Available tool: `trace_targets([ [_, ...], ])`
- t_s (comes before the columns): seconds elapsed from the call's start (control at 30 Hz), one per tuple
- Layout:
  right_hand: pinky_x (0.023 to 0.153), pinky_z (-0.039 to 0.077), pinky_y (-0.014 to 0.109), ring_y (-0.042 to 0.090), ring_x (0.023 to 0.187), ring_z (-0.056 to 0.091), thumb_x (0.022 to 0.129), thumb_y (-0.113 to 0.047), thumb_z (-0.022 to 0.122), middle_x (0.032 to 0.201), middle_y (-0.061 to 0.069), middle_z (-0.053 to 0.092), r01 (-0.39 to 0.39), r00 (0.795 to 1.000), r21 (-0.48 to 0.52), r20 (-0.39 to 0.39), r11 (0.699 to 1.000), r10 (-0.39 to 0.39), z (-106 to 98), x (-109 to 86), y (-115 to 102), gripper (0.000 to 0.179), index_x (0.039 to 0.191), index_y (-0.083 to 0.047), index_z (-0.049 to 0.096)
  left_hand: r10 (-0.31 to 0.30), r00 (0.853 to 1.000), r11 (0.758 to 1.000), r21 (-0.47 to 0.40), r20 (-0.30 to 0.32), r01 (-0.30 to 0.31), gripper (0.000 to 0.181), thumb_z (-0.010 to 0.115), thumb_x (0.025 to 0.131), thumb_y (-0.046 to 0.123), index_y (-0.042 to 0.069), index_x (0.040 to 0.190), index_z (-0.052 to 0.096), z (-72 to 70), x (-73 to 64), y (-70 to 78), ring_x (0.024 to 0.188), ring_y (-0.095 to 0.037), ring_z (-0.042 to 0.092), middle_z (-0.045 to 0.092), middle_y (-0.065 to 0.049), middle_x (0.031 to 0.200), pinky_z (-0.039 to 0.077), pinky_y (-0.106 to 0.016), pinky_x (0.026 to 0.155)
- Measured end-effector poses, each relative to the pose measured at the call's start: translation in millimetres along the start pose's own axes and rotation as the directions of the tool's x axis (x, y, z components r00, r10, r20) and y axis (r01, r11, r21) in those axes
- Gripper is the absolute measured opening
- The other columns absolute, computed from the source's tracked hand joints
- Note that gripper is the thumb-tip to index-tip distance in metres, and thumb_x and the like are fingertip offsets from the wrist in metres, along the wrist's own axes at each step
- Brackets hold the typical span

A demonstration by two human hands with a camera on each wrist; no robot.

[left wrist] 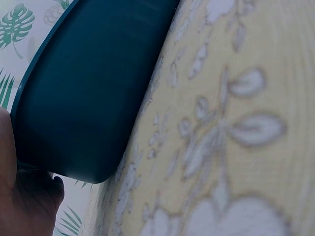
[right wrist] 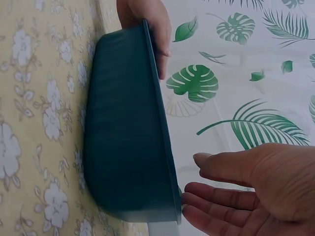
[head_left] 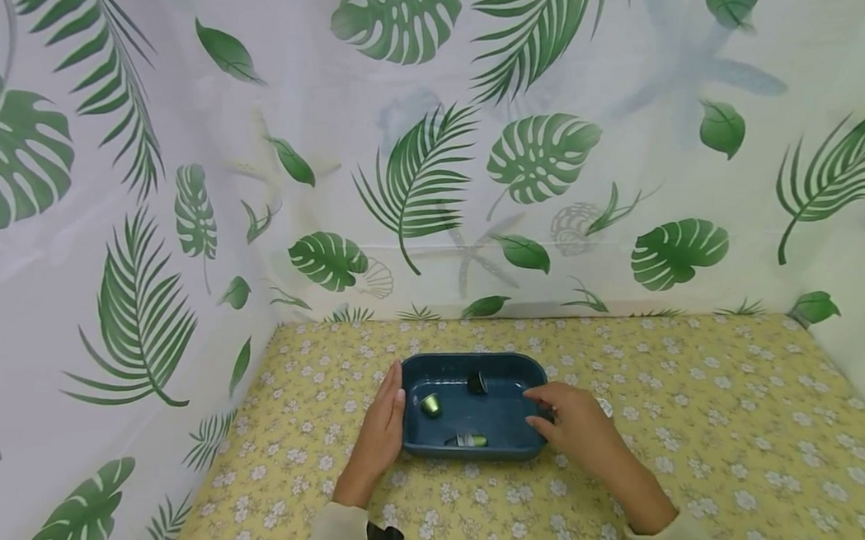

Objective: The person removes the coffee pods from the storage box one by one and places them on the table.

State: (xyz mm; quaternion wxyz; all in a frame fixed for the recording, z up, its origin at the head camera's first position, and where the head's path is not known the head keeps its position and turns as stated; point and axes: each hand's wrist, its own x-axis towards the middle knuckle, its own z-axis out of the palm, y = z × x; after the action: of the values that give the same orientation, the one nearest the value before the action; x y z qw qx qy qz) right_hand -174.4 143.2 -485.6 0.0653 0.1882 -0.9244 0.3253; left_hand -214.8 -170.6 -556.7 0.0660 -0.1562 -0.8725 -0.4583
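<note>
A dark blue rectangular tub (head_left: 513,447) with rounded corners stands on the table. In it lie a shiny green coffee capsule (head_left: 431,405) at the left, a black capsule (head_left: 477,383) towards the back, and a green and silvery piece (head_left: 471,440), perhaps another capsule, near the front wall. My left hand (head_left: 382,422) rests along the tub's left side with its fingers straight. At the right end my right hand (head_left: 571,414) is held by the rim, thumb and fingers apart. Nothing shows between them in the right wrist view, where the fingertips (right wrist: 189,212) are close to the rim.
A yellow floral cloth (head_left: 709,418) covers the table. Leaf-patterned white sheets (head_left: 434,295) hang behind it and on the left and right. Beside my right hand, a small whitish thing (head_left: 604,406) is partly hidden.
</note>
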Motion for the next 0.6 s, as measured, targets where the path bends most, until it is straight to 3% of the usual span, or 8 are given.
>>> trace_targets([
  [0.13, 0.072, 0.057, 0.034, 0.026, 0.092, 0.069, 0.088, -0.008, 0.08, 0.114, 0.012, 0.071, -0.014, 0.999, 0.001, 0.05, 1.0, 0.013, 6, 4.7, -2, 0.035, 0.122, -0.004, 0.072, -0.01, 1.0, 1.0, 0.001, 0.009, 0.01, 0.054, 0.03, 0.114, 0.026, 0.013, 0.164, 0.013, -0.4, 0.2, -1.7, 0.156, -0.03, 0.012, 0.008, 0.001, 0.169, 0.017, -0.051, 0.123],
  [0.4, 0.075, 0.059, 0.037, 0.028, 0.096, 0.069, 0.087, -0.007, 0.08, 0.115, 0.013, 0.071, -0.018, 0.997, 0.002, 0.073, 1.0, 0.018, 14, 10.1, -8, 0.035, 0.122, -0.004, 0.072, -0.025, 1.0, 1.0, 0.005, 0.004, 0.025, 0.054, 0.03, 0.114, 0.024, 0.011, 0.164, 0.015, -0.3, -1.0, -1.7, 0.155, -0.017, 0.008, 0.007, 0.005, 0.169, 0.015, -0.047, 0.124],
  [0.6, 0.076, 0.058, 0.037, 0.026, 0.096, 0.069, 0.089, -0.008, 0.079, 0.115, 0.012, 0.072, -0.031, 0.992, 0.046, 0.121, 0.998, 0.025, 22, 13.3, -12, 0.033, 0.121, -0.004, 0.073, -0.02, 1.0, 1.0, 0.013, 0.001, 0.02, 0.054, 0.029, 0.114, 0.026, 0.012, 0.164, 0.014, 0.4, -0.2, -3.6, 0.156, -0.021, 0.01, 0.007, 0.006, 0.169, 0.016, -0.047, 0.124],
])
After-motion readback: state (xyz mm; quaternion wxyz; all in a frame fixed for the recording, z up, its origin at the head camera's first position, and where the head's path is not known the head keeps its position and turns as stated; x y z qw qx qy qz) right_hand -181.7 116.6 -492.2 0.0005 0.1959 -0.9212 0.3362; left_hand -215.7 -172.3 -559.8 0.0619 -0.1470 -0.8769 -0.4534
